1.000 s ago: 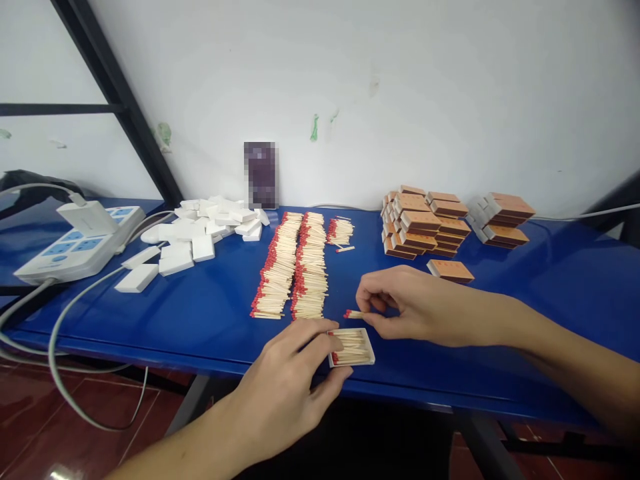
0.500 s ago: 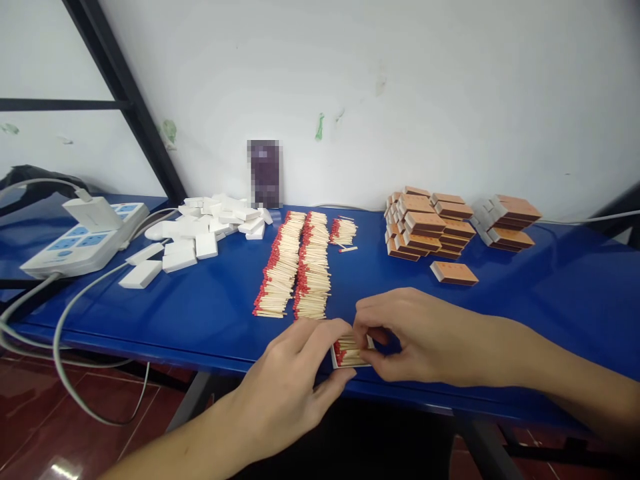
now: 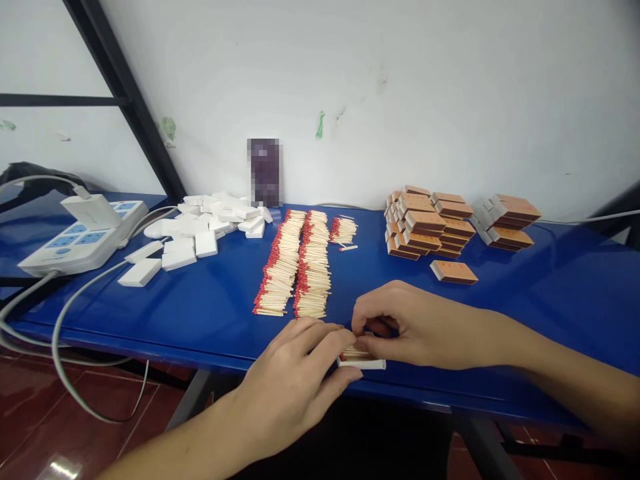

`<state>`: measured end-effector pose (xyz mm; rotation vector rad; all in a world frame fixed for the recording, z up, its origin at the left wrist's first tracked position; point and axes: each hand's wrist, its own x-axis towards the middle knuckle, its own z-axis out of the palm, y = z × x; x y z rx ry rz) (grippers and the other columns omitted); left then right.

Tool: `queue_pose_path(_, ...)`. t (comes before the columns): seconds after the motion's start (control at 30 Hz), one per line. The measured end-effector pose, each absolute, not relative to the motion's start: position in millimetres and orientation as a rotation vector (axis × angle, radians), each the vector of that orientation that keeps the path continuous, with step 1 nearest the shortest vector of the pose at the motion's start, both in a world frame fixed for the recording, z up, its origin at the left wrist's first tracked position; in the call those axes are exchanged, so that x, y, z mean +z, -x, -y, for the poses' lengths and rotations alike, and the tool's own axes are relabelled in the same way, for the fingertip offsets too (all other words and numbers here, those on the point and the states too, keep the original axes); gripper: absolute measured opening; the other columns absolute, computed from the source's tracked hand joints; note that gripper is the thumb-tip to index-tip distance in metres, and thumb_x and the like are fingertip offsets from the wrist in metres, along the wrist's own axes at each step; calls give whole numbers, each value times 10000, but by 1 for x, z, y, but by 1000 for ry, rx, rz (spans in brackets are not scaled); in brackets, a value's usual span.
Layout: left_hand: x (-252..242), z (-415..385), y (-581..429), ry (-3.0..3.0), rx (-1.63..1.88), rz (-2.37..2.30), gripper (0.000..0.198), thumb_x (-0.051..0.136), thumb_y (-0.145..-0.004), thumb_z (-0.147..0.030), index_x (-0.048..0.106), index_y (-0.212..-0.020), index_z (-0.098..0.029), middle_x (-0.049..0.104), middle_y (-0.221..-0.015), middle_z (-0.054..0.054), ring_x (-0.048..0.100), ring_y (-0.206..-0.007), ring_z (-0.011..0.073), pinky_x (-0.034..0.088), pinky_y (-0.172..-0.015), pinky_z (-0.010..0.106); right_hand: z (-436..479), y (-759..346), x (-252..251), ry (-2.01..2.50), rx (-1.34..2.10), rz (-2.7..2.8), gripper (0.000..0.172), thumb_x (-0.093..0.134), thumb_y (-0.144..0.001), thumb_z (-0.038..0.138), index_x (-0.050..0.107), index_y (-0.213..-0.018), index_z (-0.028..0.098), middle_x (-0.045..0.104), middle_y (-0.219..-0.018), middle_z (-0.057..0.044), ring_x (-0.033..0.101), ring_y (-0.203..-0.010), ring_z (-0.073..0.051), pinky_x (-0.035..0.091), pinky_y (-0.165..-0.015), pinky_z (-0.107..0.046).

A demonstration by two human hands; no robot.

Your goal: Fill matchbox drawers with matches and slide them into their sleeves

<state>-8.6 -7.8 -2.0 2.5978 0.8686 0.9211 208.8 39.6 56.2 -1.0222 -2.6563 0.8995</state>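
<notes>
A small white matchbox tray [image 3: 369, 365], filled with red-headed matches [image 3: 353, 355], is at the front edge of the blue table. My left hand [image 3: 295, 373] grips the tray's left end, thumb at the front and fingers over the top. Over the tray's right part, my right hand [image 3: 407, 327] has its thumb and fingers closed in a pinch on the matches; the fingertips partly hide them. Just beyond the hands lie two long rows of matches, a left row [image 3: 277, 267] and a right row [image 3: 313, 270], heads to the left.
A smaller match pile [image 3: 344, 231] lies behind. White trays [image 3: 195, 240] are heaped at left, beside a power strip [image 3: 85, 237] with cables. Orange matchboxes [image 3: 425, 223] are stacked at right, another group [image 3: 513, 220] beyond, and a single matchbox [image 3: 454, 272] in front. A blurred dark rectangle [image 3: 265, 173] leans on the wall.
The tray has turned slightly and shifted right, so its white front wall shows more. My right hand has moved slightly up and left, its thumb now over the matches.
</notes>
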Motion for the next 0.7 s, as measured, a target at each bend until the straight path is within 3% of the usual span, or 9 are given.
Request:
queue_pose_path(0.17, -3, 8, 9, -2553, 885, -872, 283, 608, -957, -195, 528, -1229, -195, 661, -1147, 65, 609, -1044, 223, 540, -916, 386, -40, -209, 56, 994, 994, 2653, 200, 631, -875, 344, 638, -753, 186, 537, -649, 48, 446, -558, -81, 343, -505, -212)
queue_pose_path(0.4, -4, 8, 9, -2480, 962, -887, 359, 645, -924, -152, 518, -1255, -211, 641, -1171, 56, 604, -1074, 199, 530, -938, 338, -59, -219, 59, 1121, 862, 2464, 249, 605, -868, 392, 618, -724, 190, 489, -586, 45, 415, -535, -99, 337, -511, -229)
queue_pose_path(0.57, -5, 9, 10, -2505, 950, -888, 305, 632, -934, -167, 535, -1222, -189, 651, -1152, 71, 615, -1034, 214, 541, -918, 361, -109, -224, 46, 1379, 212, 2439, 270, 554, -861, 390, 657, -725, 180, 519, -535, 26, 457, -500, -119, 323, -544, -261)
queue_pose_path(0.7, -7, 9, 10, -2535, 961, -879, 289, 642, -926, -159, 556, -1200, -184, 655, -1159, 76, 619, -1041, 225, 546, -924, 382, -144, -228, 32, 1430, 31, 2455, 271, 528, -890, 340, 676, -1012, 148, 599, -593, -2, 539, -546, -157, 338, -574, -268)
